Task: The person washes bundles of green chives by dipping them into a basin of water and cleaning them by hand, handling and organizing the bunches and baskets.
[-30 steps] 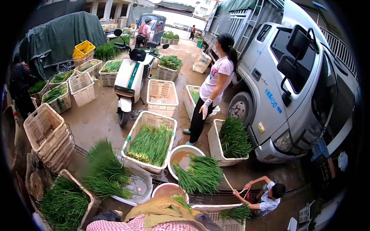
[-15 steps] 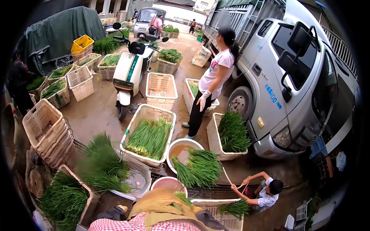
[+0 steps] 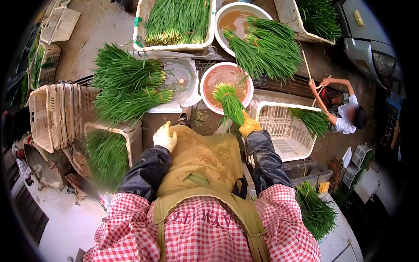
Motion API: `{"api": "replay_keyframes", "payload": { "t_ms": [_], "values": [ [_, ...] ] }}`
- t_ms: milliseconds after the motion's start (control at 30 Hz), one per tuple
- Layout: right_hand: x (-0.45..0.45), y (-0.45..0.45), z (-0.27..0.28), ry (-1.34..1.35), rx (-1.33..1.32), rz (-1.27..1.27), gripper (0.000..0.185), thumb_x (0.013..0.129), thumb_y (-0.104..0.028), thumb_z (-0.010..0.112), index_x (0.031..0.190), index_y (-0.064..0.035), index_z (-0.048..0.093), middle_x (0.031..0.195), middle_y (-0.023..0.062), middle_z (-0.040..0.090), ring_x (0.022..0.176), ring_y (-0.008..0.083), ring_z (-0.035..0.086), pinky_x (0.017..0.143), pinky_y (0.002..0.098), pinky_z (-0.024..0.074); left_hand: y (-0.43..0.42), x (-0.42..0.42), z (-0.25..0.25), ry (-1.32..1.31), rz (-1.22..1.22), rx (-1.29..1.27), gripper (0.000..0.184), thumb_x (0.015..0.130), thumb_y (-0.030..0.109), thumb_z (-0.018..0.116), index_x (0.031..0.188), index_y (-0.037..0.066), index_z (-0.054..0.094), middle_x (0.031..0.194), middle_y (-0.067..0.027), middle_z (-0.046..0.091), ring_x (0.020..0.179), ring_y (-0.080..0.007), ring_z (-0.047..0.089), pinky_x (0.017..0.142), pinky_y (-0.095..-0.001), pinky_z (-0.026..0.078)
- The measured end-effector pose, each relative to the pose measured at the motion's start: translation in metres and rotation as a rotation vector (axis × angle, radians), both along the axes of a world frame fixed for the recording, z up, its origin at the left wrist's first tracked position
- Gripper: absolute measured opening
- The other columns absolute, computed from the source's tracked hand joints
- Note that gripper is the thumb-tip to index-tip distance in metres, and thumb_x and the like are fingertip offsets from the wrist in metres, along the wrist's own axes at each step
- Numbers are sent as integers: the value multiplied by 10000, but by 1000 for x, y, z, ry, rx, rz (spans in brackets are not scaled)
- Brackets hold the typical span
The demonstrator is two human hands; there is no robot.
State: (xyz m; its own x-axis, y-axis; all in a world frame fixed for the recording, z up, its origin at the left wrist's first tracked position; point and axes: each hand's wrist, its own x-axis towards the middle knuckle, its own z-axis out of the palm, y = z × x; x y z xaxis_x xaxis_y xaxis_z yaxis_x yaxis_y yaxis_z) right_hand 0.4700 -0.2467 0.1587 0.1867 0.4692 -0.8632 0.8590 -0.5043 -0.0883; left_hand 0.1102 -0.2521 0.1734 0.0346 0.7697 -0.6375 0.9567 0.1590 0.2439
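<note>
My right hand (image 3: 249, 125), in a yellow glove, is closed around a bunch of green stalks (image 3: 230, 101), whose pale ends point up over a pink-rimmed basin (image 3: 207, 99) of brownish water. In a whitish glove, my left hand (image 3: 165, 136) is loosely closed beside my olive apron (image 3: 205, 153), and nothing shows in it. Tied green bunches (image 3: 126, 74) lie left of the basin, partly on a pale tray (image 3: 185, 81). More bunches (image 3: 270, 48) rest across a white basin (image 3: 221, 40) at the upper right.
A crate of stalks (image 3: 213, 30) stands at the top. To the right is a crate (image 3: 286, 153) with one bunch, beside a crouching person (image 3: 347, 115) holding thin sticks. Stacked crates (image 3: 43, 118) and a stalk-filled crate (image 3: 135, 139) are at left, with a truck (image 3: 366, 56) at upper right.
The view has tilted down from the yard. Both my gloved hands now show, the right one with a bunch above the pink-rimmed basin. The standing person has left the view.
</note>
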Motion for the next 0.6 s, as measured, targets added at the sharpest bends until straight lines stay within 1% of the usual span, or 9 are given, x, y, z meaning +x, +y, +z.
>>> {"api": "replay_keyframes", "payload": {
  "t_ms": [67, 133, 233, 333, 400, 433, 533, 567, 600],
  "values": [
    [-8, 8, 11, -31, -49, -24, 799, 755, -117, 540, 1478, -263, 233, 1021, 259, 637, 957, 385, 624, 843, 455, 471, 2, 17, -13, -43, -78, -43, 608, 808, 301, 617, 1347, 94, 426, 1310, -135, 502, 1250, -301, 429, 1075, -463, 270],
    [-9, 21, 12, -54, -68, -1, 790, 757, -100, 544, 1468, -288, 256, 1018, 253, 639, 951, 381, 628, 839, 457, 471, 0, 31, -25, -16, -162, -51, 592, 830, 281, 602, 1358, 92, 414, 1321, -173, 487, 1254, -323, 428, 1071, -467, 275],
    [-10, 43, -23, -79, -142, 47, 764, 764, -91, 550, 1462, -246, 283, 1036, 242, 640, 969, 368, 628, 844, 456, 470, -13, 28, -41, -46, -214, -76, 637, 825, 296, 596, 1391, 106, 375, 1380, -155, 427, 1316, -305, 355, 1106, -491, 195],
    [-19, 54, -125, -116, -136, 63, 689, 796, -125, 512, 1451, -162, 302, 1080, 254, 623, 1002, 363, 621, 861, 442, 467, -19, 12, -44, -39, -240, -123, 657, 819, 269, 602, 1406, 105, 357, 1392, -163, 407, 1316, -324, 349, 1112, -495, 180],
    [-10, 15, -250, -30, -29, 23, 677, 803, -134, 501, 1450, -137, 301, 1104, 269, 608, 1021, 371, 611, 873, 441, 466, -16, 3, -45, -43, -157, -175, 635, 821, 231, 598, 1394, 85, 366, 1369, -178, 417, 1307, -341, 352, 1110, -495, 189],
    [-7, 16, -275, -87, -122, 138, 693, 793, -111, 510, 1452, -126, 294, 1081, 272, 617, 1001, 389, 611, 855, 449, 474, -14, 0, -44, -51, -120, -150, 634, 821, 228, 597, 1392, 77, 366, 1360, -182, 424, 1303, -344, 356, 1110, -493, 193],
    [-18, 50, -205, -76, -162, 18, 789, 763, -80, 547, 1479, -156, 224, 1027, 248, 644, 973, 373, 629, 849, 447, 478, -7, -2, -41, -101, -74, -75, 626, 796, 177, 630, 1360, 47, 394, 1297, -202, 468, 1244, -363, 413, 1090, -483, 246],
    [-20, 58, -170, -121, -219, 38, 798, 766, -88, 549, 1483, -178, 211, 1027, 241, 648, 976, 358, 634, 861, 447, 474, -9, -2, -44, -56, -80, -122, 633, 810, 222, 609, 1376, 60, 378, 1315, -188, 461, 1266, -349, 397, 1094, -488, 234],
    [-18, 58, -147, -148, -246, 25, 838, 742, -126, 621, 1481, -190, 230, 985, 217, 666, 934, 340, 652, 814, 445, 487, -15, 1, -45, -15, -78, -157, 642, 823, 267, 588, 1392, 73, 361, 1333, -174, 454, 1288, -336, 381, 1098, -493, 221]
  ]
}}
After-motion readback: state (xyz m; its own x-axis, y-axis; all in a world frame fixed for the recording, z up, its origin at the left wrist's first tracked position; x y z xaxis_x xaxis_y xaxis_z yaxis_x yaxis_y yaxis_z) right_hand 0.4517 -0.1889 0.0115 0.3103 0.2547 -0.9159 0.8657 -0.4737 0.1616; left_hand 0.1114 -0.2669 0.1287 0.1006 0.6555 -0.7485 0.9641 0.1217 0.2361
